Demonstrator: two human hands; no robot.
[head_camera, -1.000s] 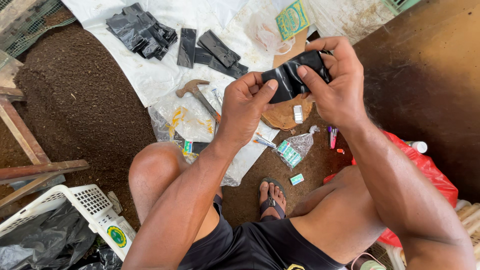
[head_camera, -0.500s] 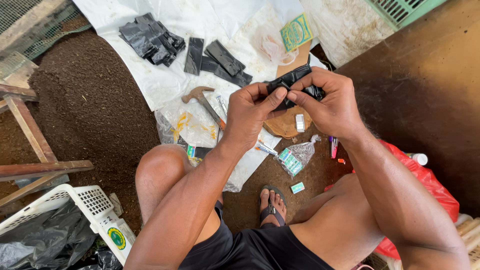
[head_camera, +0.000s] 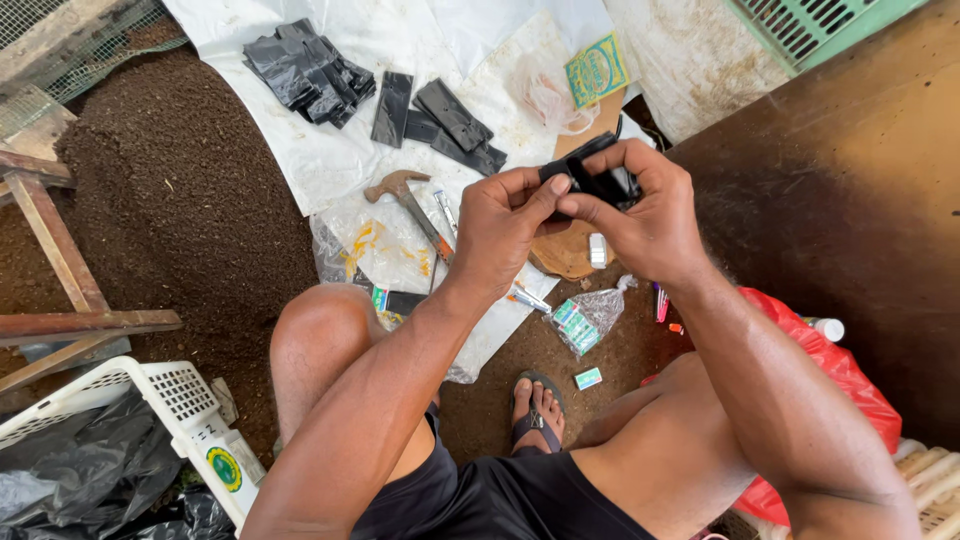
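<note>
black plastic bag (head_camera: 592, 180) now bunched smaller between both hands (head_camera: 575, 225) than before.

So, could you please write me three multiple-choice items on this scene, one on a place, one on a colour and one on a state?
1. Where does the claw hammer lie?
A. in the white basket
B. on the plastic sheet, left of the hands
C. on the wooden frame

2. What colour is the small folded bag between the hands?
A. black
B. yellow
C. white

3. How is that bag held?
A. it lies free on the soil
B. by the left hand alone
C. pinched by the left hand and the right hand together

Answers:
1 B, the hammer rests on the clear and white sheeting beside the left hand.
2 A, the bag is black like the pile of bags farther off.
3 C, fingertips of both hands close on it above the ground.
</note>
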